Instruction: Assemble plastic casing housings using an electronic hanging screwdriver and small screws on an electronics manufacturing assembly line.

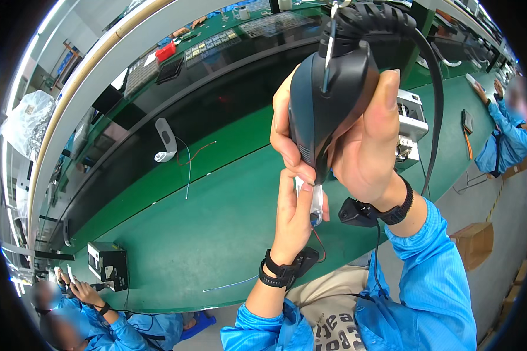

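My right hand is wrapped round a dark, hanging electric screwdriver, its nose pointing down. Just below that nose, my left hand is closed on a small white plastic housing. Thin wires trail from beneath the left hand, a red one and a pale blue one. The screwdriver's tip and its contact with the housing are hidden by my fingers. Further left on the green bench lies a similar white and grey housing with loose red and pale wires.
Behind my right hand stands a white and metal machine. A black cable loops down beside it. A black box-shaped device sits at the bench's left end. Co-workers in blue are at both ends. Far right, a cardboard box is on the floor.
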The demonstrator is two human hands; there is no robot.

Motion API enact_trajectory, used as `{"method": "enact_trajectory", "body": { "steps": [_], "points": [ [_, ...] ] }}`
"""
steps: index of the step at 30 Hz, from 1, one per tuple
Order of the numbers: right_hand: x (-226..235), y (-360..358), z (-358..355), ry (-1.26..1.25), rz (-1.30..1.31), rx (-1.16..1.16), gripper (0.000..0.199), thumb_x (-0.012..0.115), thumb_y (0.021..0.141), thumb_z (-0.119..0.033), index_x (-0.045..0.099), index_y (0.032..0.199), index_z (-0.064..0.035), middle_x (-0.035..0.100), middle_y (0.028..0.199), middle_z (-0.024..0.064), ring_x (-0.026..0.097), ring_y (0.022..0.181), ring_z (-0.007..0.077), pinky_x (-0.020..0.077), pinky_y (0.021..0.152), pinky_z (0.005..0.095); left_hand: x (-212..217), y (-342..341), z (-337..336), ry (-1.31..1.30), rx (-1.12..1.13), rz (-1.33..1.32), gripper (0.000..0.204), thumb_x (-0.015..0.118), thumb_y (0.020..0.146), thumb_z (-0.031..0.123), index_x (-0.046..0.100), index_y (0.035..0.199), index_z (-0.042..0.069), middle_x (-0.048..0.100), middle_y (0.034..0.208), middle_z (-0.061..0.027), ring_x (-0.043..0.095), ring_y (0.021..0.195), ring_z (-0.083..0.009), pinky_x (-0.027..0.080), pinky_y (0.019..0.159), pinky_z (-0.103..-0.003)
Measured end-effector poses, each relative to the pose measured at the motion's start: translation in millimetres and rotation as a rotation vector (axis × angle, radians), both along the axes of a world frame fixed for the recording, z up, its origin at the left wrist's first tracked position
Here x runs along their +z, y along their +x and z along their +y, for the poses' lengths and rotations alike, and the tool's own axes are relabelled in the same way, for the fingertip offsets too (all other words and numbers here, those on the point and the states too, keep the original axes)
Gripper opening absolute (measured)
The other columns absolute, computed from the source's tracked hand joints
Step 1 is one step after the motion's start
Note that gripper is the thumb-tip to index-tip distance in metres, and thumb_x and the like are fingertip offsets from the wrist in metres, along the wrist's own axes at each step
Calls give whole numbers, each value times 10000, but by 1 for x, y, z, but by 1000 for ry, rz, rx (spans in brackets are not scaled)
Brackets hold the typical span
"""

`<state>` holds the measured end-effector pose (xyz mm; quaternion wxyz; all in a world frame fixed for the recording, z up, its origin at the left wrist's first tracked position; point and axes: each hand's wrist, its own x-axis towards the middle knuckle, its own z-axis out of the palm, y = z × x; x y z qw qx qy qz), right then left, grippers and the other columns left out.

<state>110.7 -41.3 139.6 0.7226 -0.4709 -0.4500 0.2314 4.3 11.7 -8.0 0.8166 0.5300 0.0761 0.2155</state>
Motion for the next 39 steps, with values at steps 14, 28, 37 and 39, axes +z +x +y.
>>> {"method": "enact_trajectory", "body": {
  "steps": [14,28,37,39],
  "points": [
    [-16,-3,-9,205,261,162,1112,272,717,-1068,505,887,6,535,610,98,490,439,133,417,391,267,-1,-23,-1,69,-48,-14,298,404,1135,168,404,1406,45,580,1131,-94,616,700,-126,501,619,-267],
    [17,-43,-58,36,169,84,1149,295,707,-1072,539,908,33,586,661,141,528,470,177,439,423,300,31,-57,-17,177,-56,17,142,392,1114,116,446,1241,82,605,804,-76,595,676,-145,491,634,-289],
    [-38,55,-154,270,-4,-574,904,245,952,-883,534,1006,-28,557,718,76,525,541,133,445,504,268,33,-78,5,35,-14,-68,226,420,1122,154,391,1344,125,613,780,-107,608,657,-167,514,608,-312],
    [-44,62,-159,234,-16,-611,896,245,956,-879,534,1005,-32,557,723,72,525,550,130,443,516,267,38,-81,-1,78,-6,-47,235,439,1113,134,392,1343,124,613,778,-106,608,656,-167,513,607,-311]
  ]
}}
